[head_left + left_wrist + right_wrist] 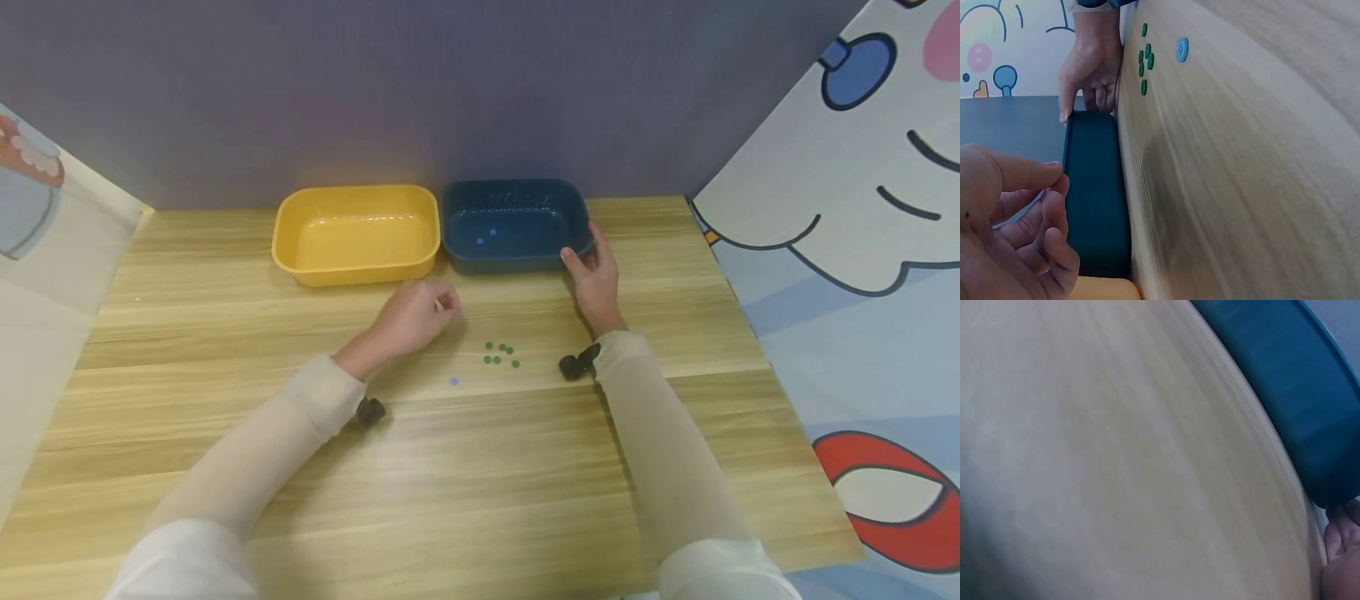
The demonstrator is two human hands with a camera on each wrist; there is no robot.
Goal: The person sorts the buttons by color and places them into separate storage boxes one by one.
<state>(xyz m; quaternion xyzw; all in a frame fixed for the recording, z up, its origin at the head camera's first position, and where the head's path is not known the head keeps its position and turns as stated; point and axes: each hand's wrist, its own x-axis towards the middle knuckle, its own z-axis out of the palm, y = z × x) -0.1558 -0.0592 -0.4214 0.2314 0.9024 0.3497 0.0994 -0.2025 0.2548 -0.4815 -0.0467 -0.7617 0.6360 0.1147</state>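
My left hand [416, 317] is above the table just in front of the gap between two trays, thumb and index fingertip pinched together. At those fingertips a faint bluish edge shows, apparently a blue button, mostly hidden. My right hand [597, 283] grips the dark blue tray [498, 265] at its right front corner, thumb on the rim and fingers around the outer side. Inside that tray lie two small blue buttons [492, 232]. Several green buttons [497, 360] are scattered on the table between my arms, with one blue button [1182, 49] nearer to me.
A yellow tray [356, 275] stands left of the blue one, close beside it. Behind both rises a grey panel [360, 92]. Cartoon-printed panels [862, 350] flank the wooden table [465, 500].
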